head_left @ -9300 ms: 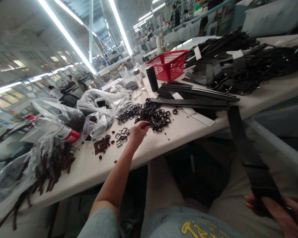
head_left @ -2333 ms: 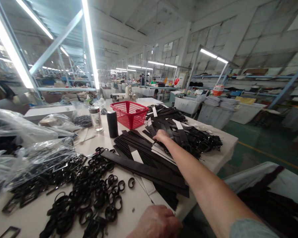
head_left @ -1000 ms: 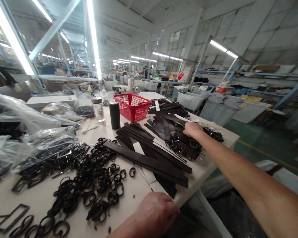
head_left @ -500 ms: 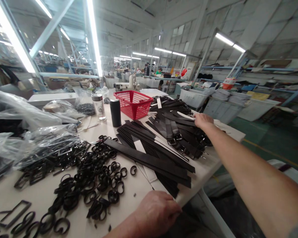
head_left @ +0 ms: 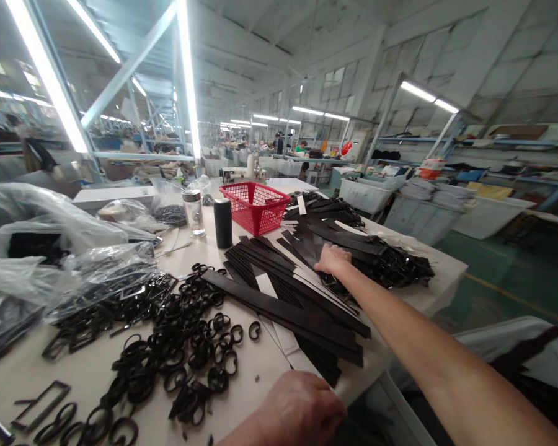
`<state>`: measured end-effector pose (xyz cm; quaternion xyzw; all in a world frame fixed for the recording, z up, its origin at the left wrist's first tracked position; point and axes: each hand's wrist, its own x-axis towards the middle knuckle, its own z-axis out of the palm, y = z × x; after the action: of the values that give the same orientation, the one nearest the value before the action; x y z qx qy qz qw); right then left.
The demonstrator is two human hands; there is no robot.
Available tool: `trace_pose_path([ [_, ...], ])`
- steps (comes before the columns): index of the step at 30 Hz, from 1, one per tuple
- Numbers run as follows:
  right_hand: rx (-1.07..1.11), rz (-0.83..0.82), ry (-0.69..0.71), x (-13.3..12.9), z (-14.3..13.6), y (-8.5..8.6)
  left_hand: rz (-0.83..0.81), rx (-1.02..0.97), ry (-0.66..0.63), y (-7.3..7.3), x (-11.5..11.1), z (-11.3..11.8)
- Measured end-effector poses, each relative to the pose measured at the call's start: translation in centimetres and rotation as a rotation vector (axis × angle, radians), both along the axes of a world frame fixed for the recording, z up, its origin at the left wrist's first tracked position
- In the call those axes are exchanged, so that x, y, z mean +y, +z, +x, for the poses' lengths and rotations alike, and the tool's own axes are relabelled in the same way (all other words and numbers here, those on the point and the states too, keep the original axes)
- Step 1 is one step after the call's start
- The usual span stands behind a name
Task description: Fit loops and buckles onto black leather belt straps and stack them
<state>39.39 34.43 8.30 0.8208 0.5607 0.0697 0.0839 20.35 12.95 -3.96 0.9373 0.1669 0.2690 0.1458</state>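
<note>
My left hand [head_left: 300, 406] rests closed at the table's near edge, below the ends of a fanned stack of black straps [head_left: 283, 306]; its fingertips are hidden. Farther out, my right hand [head_left: 333, 258] reaches over the belts with metal buckles [head_left: 395, 263], its fingers bent down onto dark straps; what they hold, if anything, cannot be made out. A pale strip [head_left: 272, 297] lies among the straps. Left of them are many black loops [head_left: 198, 344] heaped on the table.
A red basket [head_left: 255, 214], a black cylinder [head_left: 222, 223] and a clear bottle [head_left: 194, 214] stand behind the straps. Plastic bags [head_left: 106, 263] and black rectangular buckles [head_left: 121, 303] lie at left. Grey bins [head_left: 413, 214] stand beyond the table.
My right hand has moved left and nearer, from the far right side of the belts to their left part. The buckled belts now lie farther right. My left hand has barely moved.
</note>
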Motion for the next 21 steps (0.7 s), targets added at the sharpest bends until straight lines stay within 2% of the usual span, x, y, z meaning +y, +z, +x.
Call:
trace_pose_path([
  [4, 0.005, -0.049, -0.045, 0.5, 0.3, 0.6, 0.001, 0.009, 0.009, 0.2, 0.0, 0.0],
  [9, -0.073, -0.001, -0.017, 0.3, -0.6, -0.8, -0.010, 0.019, 0.029, 1.0, -0.2, -0.3],
  [12, -0.087, -0.029, 0.003, -0.1, -0.7, -1.3, -0.006, 0.011, 0.026, 0.5, -0.1, -0.1],
  [16, -0.083, -0.081, 0.038, -0.4, -0.1, -0.8, 0.008, 0.015, 0.014, -0.4, 0.2, 0.3],
  [21, -0.128, -0.044, 0.085, -0.1, 0.3, -0.3, 0.000, 0.030, 0.011, -0.6, 0.3, 0.4],
])
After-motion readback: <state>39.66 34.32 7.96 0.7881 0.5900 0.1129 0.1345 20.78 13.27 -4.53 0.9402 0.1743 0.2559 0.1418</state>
